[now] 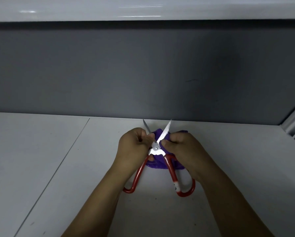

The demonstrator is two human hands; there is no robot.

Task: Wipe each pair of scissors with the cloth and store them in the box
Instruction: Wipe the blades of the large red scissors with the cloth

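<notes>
Open red-handled steel scissors point away from the person, left hand pinching one blade, right hand gripping the fluffy purple cloth against the other.

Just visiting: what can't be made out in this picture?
Storage box and further scissors: outside the head view's edges.
Purple cloth: head view, mostly hidden under the red-handled scissors and the right hand.
Left blade's middle: head view, covered by the left hand's grip.
Left handle loop: head view, partly behind the left forearm.
</notes>
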